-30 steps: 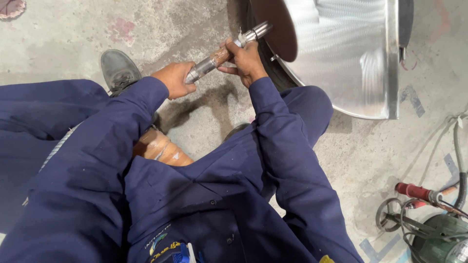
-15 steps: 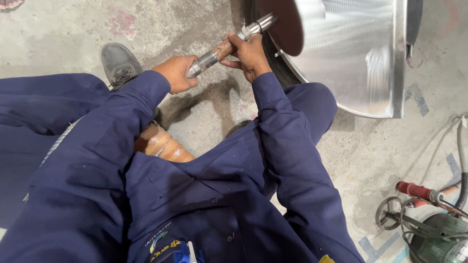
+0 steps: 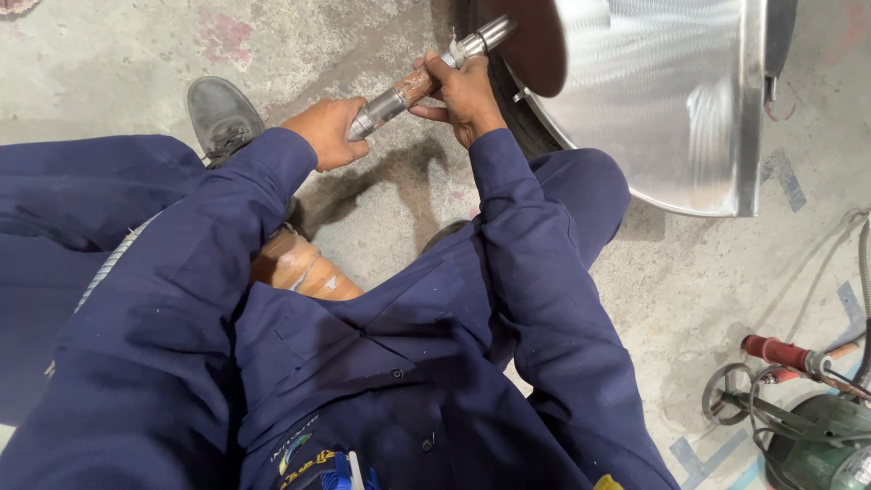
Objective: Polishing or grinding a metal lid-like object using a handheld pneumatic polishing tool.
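Both my hands grip a long metal rod-shaped tool with a rusty brown middle and a shiny tip. My left hand is closed around its rear end, and my right hand wraps its front part near the tip. The tip points up and right toward a dark brown disc at the edge of a large polished steel vessel. I wear dark blue coveralls and crouch on a concrete floor.
My black shoe rests on the floor at the upper left. A brown wooden object sits under my left arm. At the lower right lie a red-handled tool, cables and a green machine.
The tool and both hands have shifted up and slightly right, bringing the tip closer to the dark disc. The view has drifted a little with them.
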